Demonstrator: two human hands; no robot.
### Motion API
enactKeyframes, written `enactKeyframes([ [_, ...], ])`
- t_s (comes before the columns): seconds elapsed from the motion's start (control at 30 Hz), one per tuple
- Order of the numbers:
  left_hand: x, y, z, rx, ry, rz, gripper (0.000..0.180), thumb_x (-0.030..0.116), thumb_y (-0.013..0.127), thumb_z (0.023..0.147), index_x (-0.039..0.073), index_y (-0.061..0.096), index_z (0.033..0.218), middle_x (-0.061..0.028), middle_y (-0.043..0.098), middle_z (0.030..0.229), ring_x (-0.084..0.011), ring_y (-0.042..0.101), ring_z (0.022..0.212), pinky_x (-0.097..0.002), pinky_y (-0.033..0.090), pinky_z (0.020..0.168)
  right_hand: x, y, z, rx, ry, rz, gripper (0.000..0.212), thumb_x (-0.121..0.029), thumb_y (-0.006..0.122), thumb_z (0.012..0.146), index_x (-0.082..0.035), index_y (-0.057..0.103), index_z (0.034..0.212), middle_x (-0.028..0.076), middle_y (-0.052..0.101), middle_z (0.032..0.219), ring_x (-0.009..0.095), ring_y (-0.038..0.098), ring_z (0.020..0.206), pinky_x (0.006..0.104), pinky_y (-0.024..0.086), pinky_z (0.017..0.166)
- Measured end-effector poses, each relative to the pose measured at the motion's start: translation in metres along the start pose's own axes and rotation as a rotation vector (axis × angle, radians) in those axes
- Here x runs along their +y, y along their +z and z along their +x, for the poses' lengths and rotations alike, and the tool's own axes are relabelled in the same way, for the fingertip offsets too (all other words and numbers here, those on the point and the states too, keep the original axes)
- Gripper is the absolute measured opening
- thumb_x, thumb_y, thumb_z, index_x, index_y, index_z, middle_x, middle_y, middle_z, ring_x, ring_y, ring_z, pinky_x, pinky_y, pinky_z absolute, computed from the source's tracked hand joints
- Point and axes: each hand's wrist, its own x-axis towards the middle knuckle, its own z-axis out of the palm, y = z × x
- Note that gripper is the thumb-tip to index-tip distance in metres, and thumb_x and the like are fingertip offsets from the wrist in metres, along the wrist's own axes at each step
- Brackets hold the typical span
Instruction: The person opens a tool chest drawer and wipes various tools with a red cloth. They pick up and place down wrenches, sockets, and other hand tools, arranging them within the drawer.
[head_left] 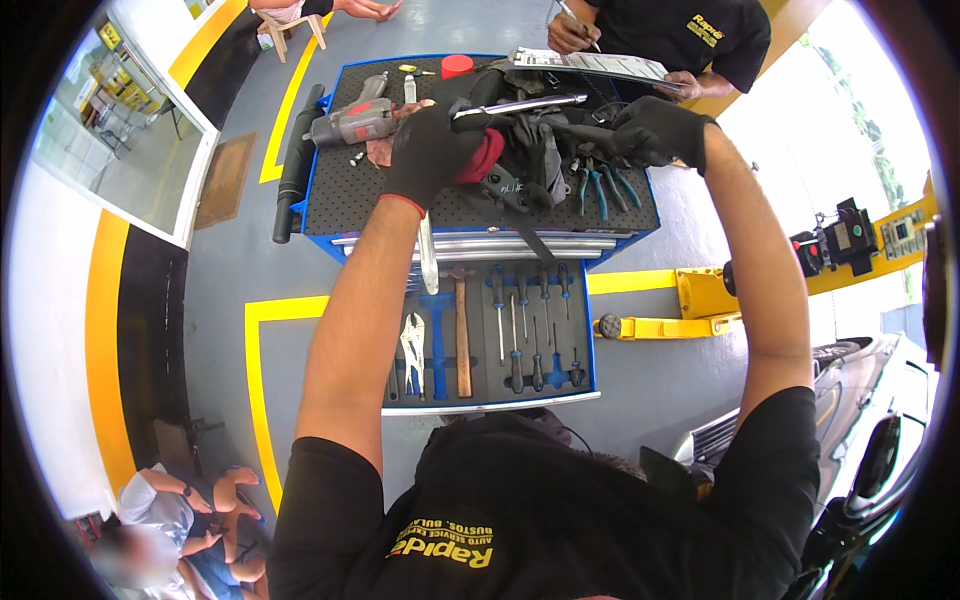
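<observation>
My left hand (432, 150), in a black glove with a red cuff, is closed over the left part of the tool chest top. A silver bar-shaped tool (428, 258) sticks out below it toward the drawer. By its fingers lies a long shiny metal tool (522, 105), and red cloth (484, 158) shows beside the palm. My right hand (660, 132), also black-gloved, has its fingers curled at a heap of dark fabric (540, 160). What either hand grips is hidden among the dark items. Several blue-handled pliers (603, 188) lie just below the right hand.
A grey impact wrench (355, 125) and a red cap (456, 66) sit on the chest (330, 215). Its open drawer (590, 350) holds locking pliers (413, 355), a hammer (462, 340) and several screwdrivers. Across stands a person writing on a clipboard (590, 66). A yellow lift arm (665, 328) extends at right.
</observation>
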Motion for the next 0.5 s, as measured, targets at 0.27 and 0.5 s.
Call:
enactKeyframes([
  [0.27,-0.002,0.041,-0.045,0.091,-0.177,-0.229,0.031,0.026,0.075,0.087,0.003,0.073,0.107,-0.0203,0.073,0.093,-0.0378,0.072,0.087,-0.0479,0.055,0.079,0.058,-0.026,-0.059,0.183,-0.188,-0.086,0.021,-0.009,0.071,0.093,-0.002,0.075,0.113,0.01,0.075,0.112,0.018,0.072,0.105,0.0288,0.057,0.09],
  [0.5,-0.01,0.06,-0.076,0.066,-0.32,-0.085,0.039,0.036,0.071,0.091,0.002,0.068,0.109,-0.028,0.072,0.102,-0.0462,0.071,0.099,-0.056,0.054,0.083,-0.033,-0.029,-0.114,0.271,0.417,0.223,0.025,-0.008,0.066,0.098,-0.002,0.074,0.121,0.007,0.074,0.094,0.015,0.067,0.076,0.0269,0.053,0.066],
])
